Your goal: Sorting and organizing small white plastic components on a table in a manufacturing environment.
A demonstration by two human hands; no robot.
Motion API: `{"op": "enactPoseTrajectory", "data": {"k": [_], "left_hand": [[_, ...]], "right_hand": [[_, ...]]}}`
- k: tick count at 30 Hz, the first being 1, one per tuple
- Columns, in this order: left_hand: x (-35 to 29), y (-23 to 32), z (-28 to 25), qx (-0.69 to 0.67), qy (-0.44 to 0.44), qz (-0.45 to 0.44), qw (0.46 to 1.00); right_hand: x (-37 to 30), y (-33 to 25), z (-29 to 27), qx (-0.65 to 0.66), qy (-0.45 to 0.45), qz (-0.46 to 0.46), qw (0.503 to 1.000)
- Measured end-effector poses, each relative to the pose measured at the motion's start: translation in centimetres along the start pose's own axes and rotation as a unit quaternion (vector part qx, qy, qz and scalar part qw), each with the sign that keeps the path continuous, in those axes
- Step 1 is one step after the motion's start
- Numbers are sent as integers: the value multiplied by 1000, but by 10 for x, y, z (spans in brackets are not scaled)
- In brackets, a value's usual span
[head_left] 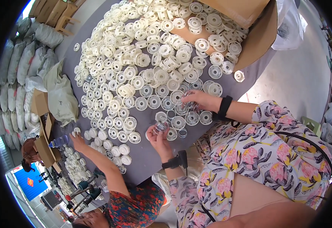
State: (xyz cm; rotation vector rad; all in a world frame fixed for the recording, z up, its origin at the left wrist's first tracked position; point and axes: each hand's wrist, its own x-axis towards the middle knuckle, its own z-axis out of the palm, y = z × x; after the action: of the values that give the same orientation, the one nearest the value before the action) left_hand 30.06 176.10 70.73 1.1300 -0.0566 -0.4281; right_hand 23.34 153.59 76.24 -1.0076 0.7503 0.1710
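In my left hand, the fingers are curled round a few shiny metal rings, just above the near edge of the spread-out parts. My right hand is closed on more metal rings, over the nearest rows of round white plastic parts. Some of the white parts close to my hands have a metal ring seated in them. Loose metal rings lie between and below my hands, one ring by the near edge. Fingers partly hide how many rings each hand holds.
A large heap of white plastic parts covers the grey table. An open cardboard box lies at the far right, spilling parts. A co-worker's hand reaches to the left side. Stuffed sacks are stacked at the left.
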Motion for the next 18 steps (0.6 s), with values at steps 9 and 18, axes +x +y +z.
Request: {"op": "enactPoseTrajectory", "data": {"k": [9, 18], "left_hand": [[-19, -9, 29, 52, -25, -140, 988], [-24, -6, 24, 72, -40, -158, 984]], "right_hand": [[2, 28, 25, -89, -47, 72, 992], [-5, 23, 16, -307, 27, -36, 951]]}}
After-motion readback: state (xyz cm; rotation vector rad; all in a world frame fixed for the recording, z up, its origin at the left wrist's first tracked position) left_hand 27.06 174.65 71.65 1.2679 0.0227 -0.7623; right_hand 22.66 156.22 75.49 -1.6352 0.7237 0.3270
